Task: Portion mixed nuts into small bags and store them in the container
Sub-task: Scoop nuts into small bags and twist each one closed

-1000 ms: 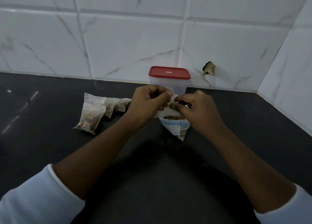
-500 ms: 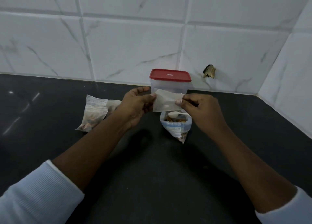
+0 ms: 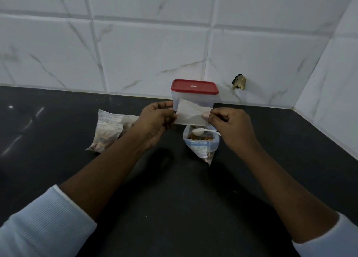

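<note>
I hold a small empty clear bag (image 3: 190, 115) stretched flat between both hands, above the counter. My left hand (image 3: 156, 122) pinches its left edge and my right hand (image 3: 230, 129) pinches its right edge. Just below it stands an open bag of mixed nuts (image 3: 201, 145) with a white plastic spoon (image 3: 200, 131) resting in its mouth. Behind the small bag stands a clear container (image 3: 193, 99) with a red lid (image 3: 194, 86), closed. Filled small bags of nuts (image 3: 107, 133) lie to the left, partly hidden by my left hand.
The black counter (image 3: 174, 189) runs to a white marble-tile wall (image 3: 147, 49) at the back and another on the right. A chipped hole (image 3: 239, 81) marks the back wall right of the container.
My hands have drawn apart from in front of the container, and the small bag has gone from bunched between them to spread out flat. The spoon in the nut bag has come into sight.
</note>
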Motion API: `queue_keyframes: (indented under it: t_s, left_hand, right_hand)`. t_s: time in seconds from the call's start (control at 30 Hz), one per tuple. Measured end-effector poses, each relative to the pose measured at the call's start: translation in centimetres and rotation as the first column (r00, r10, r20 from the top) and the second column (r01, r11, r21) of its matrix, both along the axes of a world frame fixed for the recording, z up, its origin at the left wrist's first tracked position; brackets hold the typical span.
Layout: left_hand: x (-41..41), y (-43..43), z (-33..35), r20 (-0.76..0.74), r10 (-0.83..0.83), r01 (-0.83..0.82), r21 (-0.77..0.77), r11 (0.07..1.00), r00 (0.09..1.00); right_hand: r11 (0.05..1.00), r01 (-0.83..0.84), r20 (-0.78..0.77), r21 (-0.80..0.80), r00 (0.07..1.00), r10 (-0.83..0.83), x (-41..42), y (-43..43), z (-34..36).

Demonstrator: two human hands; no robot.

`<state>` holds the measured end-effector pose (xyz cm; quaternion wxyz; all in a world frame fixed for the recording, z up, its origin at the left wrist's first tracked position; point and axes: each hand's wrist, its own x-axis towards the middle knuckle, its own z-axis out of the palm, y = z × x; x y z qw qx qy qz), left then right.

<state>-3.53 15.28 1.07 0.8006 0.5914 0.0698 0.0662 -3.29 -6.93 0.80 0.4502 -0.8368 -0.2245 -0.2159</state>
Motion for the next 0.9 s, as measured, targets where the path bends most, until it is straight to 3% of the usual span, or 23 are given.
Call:
queue_keyframes:
  t_s: [0.07,0.1,0.13,0.17,0.23,0.27,0.3,0.5,0.67,0.8,0.9]
  left_hand:
    - [-0.4,-0.2,0.1,0.092,0.034,-0.049,0.156,0.987,0.995]
    - [-0.7,-0.2,-0.1,0.207,0.032,-0.101,0.332,0.938,0.978]
    - [-0.9,0.0,-0.3,0.343,-0.035,-0.171,0.551,0.817,0.939]
    - [-1.0,0.1,-0.6,0.415,-0.164,-0.235,0.75,0.618,0.895]
    - [-1.4,-0.4,-1.1,0.389,-0.344,-0.331,0.918,0.217,0.855]
    - [-1.4,-0.8,-1.4,0.368,-0.36,-0.35,0.929,0.119,0.857]
    - [-1.4,-1.2,-1.7,0.365,-0.357,-0.359,0.929,0.085,0.86]
    - [-1.0,-0.8,-1.9,0.408,-0.25,-0.392,0.913,0.111,0.878]
    - [-1.2,-0.9,-1.9,0.388,-0.287,-0.354,0.921,0.165,0.876]
    - [-1.3,-1.6,-2.1,0.397,-0.294,-0.319,0.906,0.279,0.87]
    - [-0.9,-1.4,-2.0,0.37,-0.218,-0.23,0.846,0.482,0.903]
  right_hand:
    - [1.0,-0.004,-0.015,-0.002,1.0,0.004,-0.1,0.1,0.0]
    - [1.0,-0.003,-0.016,-0.008,1.0,0.003,-0.2,0.2,-0.1]
    - [1.0,-0.004,-0.015,-0.013,1.0,0.004,-0.2,0.3,-0.1]
    - [1.0,-0.01,-0.016,-0.012,1.0,0.01,-0.3,0.4,-0.1]
    - [0.999,-0.043,-0.021,-0.001,0.999,0.043,-0.4,0.8,-0.3]
    - [0.998,-0.065,-0.025,-0.002,0.998,0.065,-0.5,1.0,-0.4]
    - [0.996,-0.083,-0.027,-0.008,0.996,0.083,-0.6,1.2,-0.5]
    - [0.99,-0.14,0.06,0.021,0.989,0.138,-1.3,1.7,-0.3]
    - [0.976,-0.215,0.113,-0.02,0.97,0.216,-1.7,2.0,-0.4]
    - [0.976,-0.217,0.143,-0.03,0.965,0.219,-1.8,2.4,-0.5]
    - [0.993,-0.114,0.226,0.044,0.969,0.101,-1.4,1.6,-0.1]
